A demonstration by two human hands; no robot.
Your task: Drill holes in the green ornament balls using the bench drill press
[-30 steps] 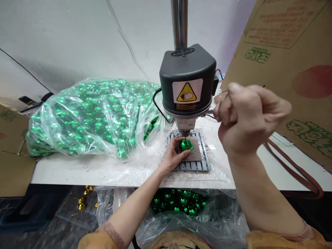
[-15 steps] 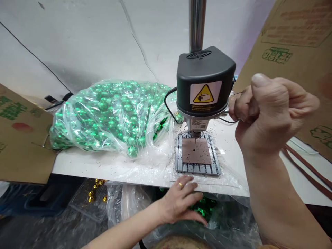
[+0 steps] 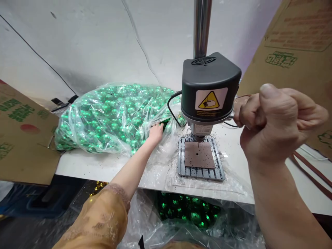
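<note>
My left hand (image 3: pixel 156 132) reaches into the mouth of a clear plastic bag (image 3: pixel 109 119) full of shiny green faceted balls. Its fingertips are hidden among the plastic and the balls, so their grip cannot be made out. At the right, my right hand (image 3: pixel 275 121) is closed in a fist round the feed handle (image 3: pixel 230 118) of a small black bench drill press (image 3: pixel 210 86). Below the chuck, a thin drill bit (image 3: pixel 199 144) points down at a brown square plate (image 3: pixel 190 159) with a small dark hole. The plate lies on the slotted grey base (image 3: pixel 219 173).
Dark shavings litter the base and white table (image 3: pixel 77 167). Under the table edge, another plastic bag holds green balls (image 3: pixel 192 211). Cardboard boxes stand at the left (image 3: pixel 26 138) and right (image 3: pixel 298 41). A steel column (image 3: pixel 201 31) rises behind the drill head.
My left hand has moved from the table's front edge, forward and left, into the bag's mouth. My right hand stays on the handle. The view has shifted slightly.
</note>
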